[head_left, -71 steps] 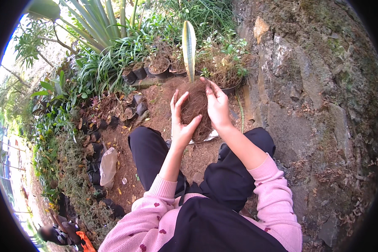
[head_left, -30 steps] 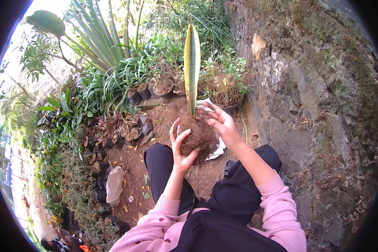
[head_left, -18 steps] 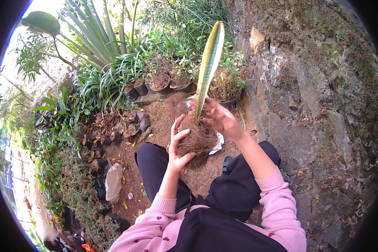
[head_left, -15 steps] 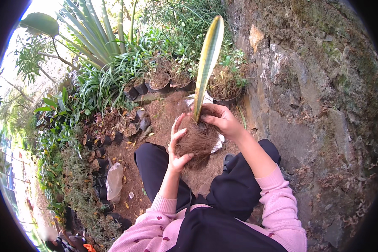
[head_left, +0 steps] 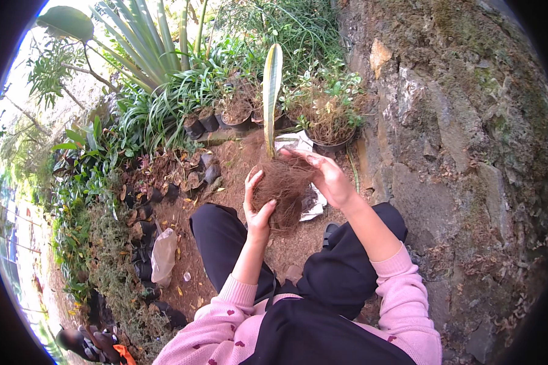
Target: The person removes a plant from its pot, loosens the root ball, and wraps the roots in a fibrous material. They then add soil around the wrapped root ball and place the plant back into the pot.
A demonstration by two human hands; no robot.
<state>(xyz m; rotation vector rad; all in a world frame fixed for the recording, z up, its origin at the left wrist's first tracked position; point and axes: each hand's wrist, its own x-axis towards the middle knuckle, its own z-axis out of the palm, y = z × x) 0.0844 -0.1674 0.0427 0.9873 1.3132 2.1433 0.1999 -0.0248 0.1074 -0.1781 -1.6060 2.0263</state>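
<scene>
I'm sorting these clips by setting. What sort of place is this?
Most likely an outdoor garden or small plant nursery: bare soil ground, rows of potted plants, and a rough stone wall. Both hands, left hand and right hand, hold a snake plant's root ball.

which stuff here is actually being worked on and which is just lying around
In hand:
- brown fibrous root ball with its tall green-and-yellow sword-shaped leaf
- left hand and right hand, cupping the root ball

Lying about:
- crumpled white plastic sheet
- black nursery pots
- clear plastic bag
- mossy rock wall
</scene>
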